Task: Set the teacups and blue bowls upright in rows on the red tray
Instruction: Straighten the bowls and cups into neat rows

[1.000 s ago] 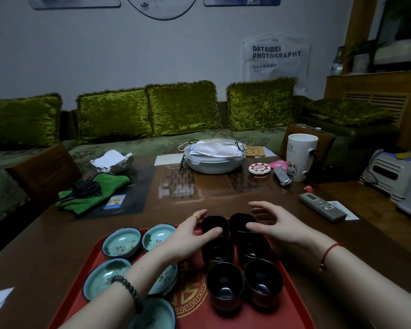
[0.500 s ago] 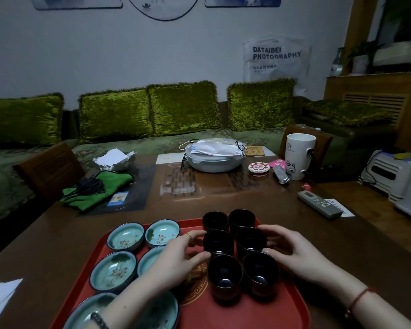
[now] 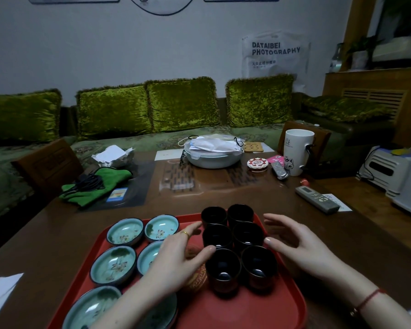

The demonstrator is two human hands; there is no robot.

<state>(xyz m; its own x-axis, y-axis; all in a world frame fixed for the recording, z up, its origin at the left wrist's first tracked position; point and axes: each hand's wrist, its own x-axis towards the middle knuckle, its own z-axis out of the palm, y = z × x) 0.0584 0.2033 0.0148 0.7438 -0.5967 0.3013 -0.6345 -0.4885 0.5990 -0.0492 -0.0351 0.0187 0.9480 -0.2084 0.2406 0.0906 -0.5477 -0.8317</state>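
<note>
Teacups and blue bowls stand upright on a red tray [image 3: 247, 309], which lies on the near part of a dark wooden counter [image 3: 45, 238]. Beyond the counter runs a sofa with green velvet cushions [image 3: 183, 104] against a pale wall.

On the counter's far side sit a wide pale lidded dish [image 3: 214, 159] with a face mask on top, a folded green cloth [image 3: 95, 188] with a black cable on it, a tall white mug [image 3: 297, 151] and a grey remote control [image 3: 317, 199].

On the tray's left half, six blue bowls [image 3: 114, 264] with flower patterns sit in two columns, the nearest ones partly hidden by the left forearm. On the right half, six dark teacups [image 3: 247, 233] stand in two columns of three, close together, rims up.

The left hand [image 3: 180, 255] reaches over the tray between bowls and cups, fingers [image 3: 206, 251] spread and relaxed, the thumb tip touching or just beside the nearest left cup; it grasps nothing. A gold ring [image 3: 185, 233] shows on one finger.

The right hand [image 3: 297, 243] hovers at the right edge of the cups, palm turned towards them, its fingers loosely extended and holding nothing. A red string bracelet [image 3: 366, 301] circles the right wrist.
</note>
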